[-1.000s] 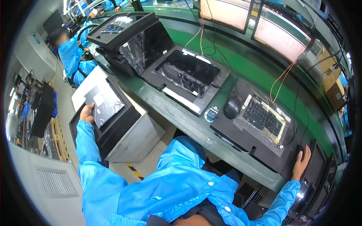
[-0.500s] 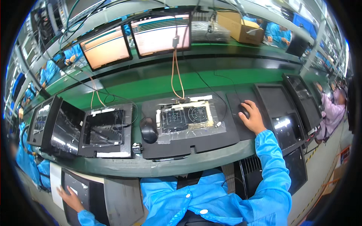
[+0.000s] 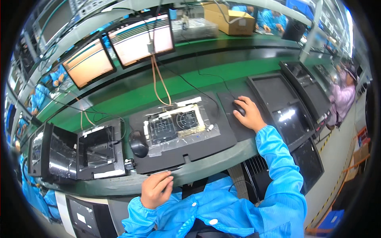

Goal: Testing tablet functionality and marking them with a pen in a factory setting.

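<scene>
My right hand [image 3: 251, 115] rests over a black computer mouse [image 3: 239, 108] on a dark mat, its fingers wrapped round it. Just in front of the bench's near edge is my left hand [image 3: 156, 190], fingers bent and pressed together; whatever they may hold is hidden. A thin dark strip like a pen lies by its fingertips, along the front of a black foam board [image 3: 214, 148]. On that board, clear film and tape surround a dark panel with a round fan-like grille [image 3: 185, 119]. A second black mouse [image 3: 138, 143] sits at its left side.
Two lit monitors [image 3: 141, 41] stand behind, with cables hanging down to the green bench [image 3: 190, 77]. Black trays [image 3: 274, 91] are at right, and a taped dark panel [image 3: 97, 146] at left. A cardboard box [image 3: 232, 20] is at the back; a person in pink [image 3: 343, 97] sits far right.
My left hand has come up from the panels at the lower left to the bench's front edge, its spread fingers now bent together. My right hand stays on the mouse. The view has turned right.
</scene>
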A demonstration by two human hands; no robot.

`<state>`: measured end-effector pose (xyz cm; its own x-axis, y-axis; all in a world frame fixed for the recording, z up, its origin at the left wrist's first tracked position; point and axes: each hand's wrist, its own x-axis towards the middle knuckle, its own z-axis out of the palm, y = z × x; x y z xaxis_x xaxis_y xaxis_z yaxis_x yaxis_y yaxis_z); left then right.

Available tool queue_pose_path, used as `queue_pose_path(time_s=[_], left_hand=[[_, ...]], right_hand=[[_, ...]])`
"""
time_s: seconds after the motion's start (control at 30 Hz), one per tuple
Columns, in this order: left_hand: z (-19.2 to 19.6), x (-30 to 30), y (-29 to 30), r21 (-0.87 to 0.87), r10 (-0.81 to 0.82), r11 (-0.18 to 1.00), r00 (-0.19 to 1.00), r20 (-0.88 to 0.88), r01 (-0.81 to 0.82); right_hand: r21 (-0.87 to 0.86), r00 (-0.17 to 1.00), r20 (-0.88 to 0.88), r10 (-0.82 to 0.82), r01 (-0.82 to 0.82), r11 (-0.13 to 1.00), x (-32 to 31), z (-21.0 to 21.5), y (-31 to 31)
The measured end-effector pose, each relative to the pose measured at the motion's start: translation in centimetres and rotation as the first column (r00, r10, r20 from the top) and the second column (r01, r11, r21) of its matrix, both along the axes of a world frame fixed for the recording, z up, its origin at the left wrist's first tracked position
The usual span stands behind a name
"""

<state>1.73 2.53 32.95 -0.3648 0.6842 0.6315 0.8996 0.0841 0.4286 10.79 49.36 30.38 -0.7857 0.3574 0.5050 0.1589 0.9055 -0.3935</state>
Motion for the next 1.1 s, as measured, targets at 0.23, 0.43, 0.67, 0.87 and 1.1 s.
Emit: queue_pose_path(time_s=[0.23, 0.43, 0.67, 0.87, 1.1], left_hand=[[-2.9, -0.1, 2.4, 0.015, -0.068, 0.998, 0.994, 0.083, 0.067], [-4.0, 0.1, 1.0, 0.035, 0.082, 0.995, 0.968, 0.236, -0.093], [-3.9, 0.2, 1.9, 0.020, 0.093, 0.995, 0.966, 0.240, -0.101], [-4.6, 0.5, 1.5, 0.041, 0.145, 0.984, 0.921, 0.362, -0.171], [-4.8, -0.7, 1.3, 0.063, 0.127, 0.984, 0.908, 0.400, -0.166]], right_hand=[[0.146, 0.974, -0.204, -0.095, 0.126, 0.981, 1.2, 0.9, 0.3], [0.379, 0.709, 0.354, -0.610, 0.487, 0.787, 10.0, 7.9, 4.3], [0.274, 0.896, 0.070, -0.438, 0.405, 0.872, 17.4, -0.2, 11.9], [0.276, 0.908, 0.000, -0.418, 0.402, 0.873, 16.3, 0.6, 14.3], [0.024, 0.852, -0.051, -0.522, 0.523, 0.852, 18.6, 7.8, 15.8]])
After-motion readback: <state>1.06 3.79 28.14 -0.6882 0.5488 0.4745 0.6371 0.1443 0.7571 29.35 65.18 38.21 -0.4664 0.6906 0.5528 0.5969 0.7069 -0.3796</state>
